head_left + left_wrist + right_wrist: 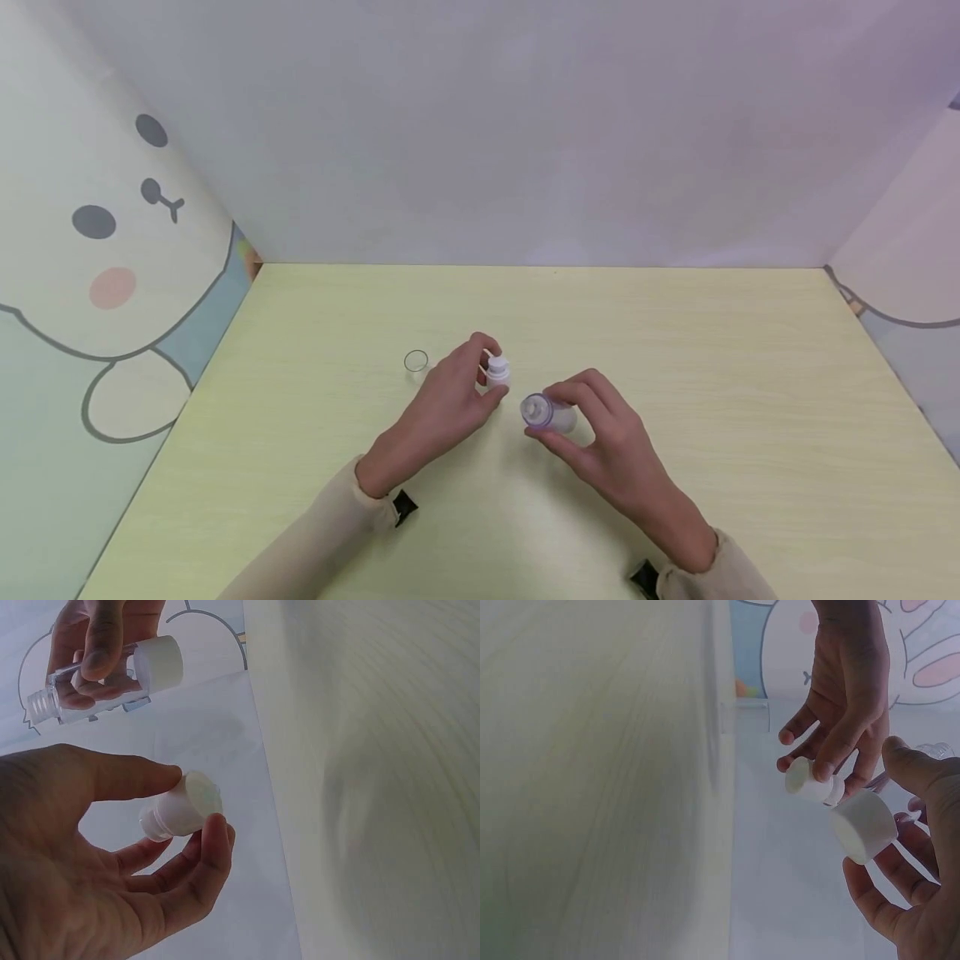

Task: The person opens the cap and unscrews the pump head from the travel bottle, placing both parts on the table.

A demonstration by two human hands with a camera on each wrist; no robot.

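Between the thumb and fingers of my left hand [448, 396] is a small white stepped piece [184, 806], like a spray or pump top, with a wide round end and a narrower one. My right hand [611, 442] grips a clear bottle [553, 414] around its body. The bottle has a threaded, uncapped neck [43, 706] and a white base [864, 825]. In the head view that neck tilts up toward the head camera. Both pieces are held above the table, a short gap apart, the white one further left.
A clear cylindrical cap [416, 361] stands on the pale wooden table [697, 333], just left of my left hand. A plain pale wall [555, 142] rises at the back. Side panels with cartoon drawings [112, 217] border the table.
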